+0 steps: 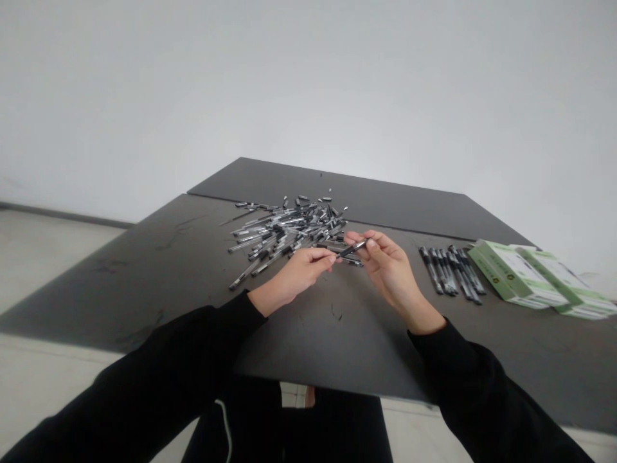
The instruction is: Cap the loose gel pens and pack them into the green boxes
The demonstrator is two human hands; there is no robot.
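Observation:
Over the dark tabletop, my left hand (299, 275) and my right hand (385, 265) meet at a black gel pen (353, 249). The left fingers pinch its lower end, and the right fingertips grip its upper end. Just behind and beside my left hand lies a loose heap of black and clear gel pens (289, 230), crossing one another at many angles. My left hand is nearest this heap, and its fingers overlap the front of it. To the right of my right hand, several pens lie side by side in a neat group (450, 270).
Two green-and-white cardboard boxes (511, 273) (563, 283) lie at the table's right edge, next to the pen group. The black table (193, 302) has two joined panels, with scuff marks. Its front edge runs close to my body. A white wall stands behind it.

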